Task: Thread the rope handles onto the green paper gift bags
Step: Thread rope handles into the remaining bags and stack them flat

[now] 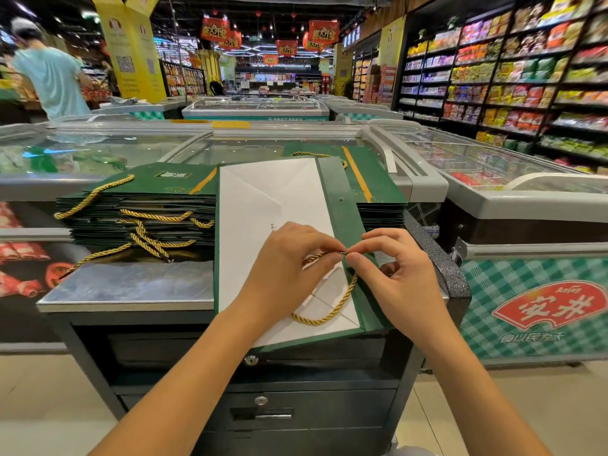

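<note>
Over the flat bag [273, 205], your left hand [289, 261] and right hand [398, 278] pinch the rope [332, 311] tip, steadying it for threading.

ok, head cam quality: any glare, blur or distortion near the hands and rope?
Head view: left hand, right hand and gold rope sharp, evenly lit; glare patches on the freezer glass behind; wide-angle distortion bows the shelves at the edge; far aisle soft.

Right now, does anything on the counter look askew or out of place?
Nothing looks damaged. The open bag overhangs the counter's front edge, and gold handles spill tangled from the left stack, one trailing toward the counter's left edge.
</note>
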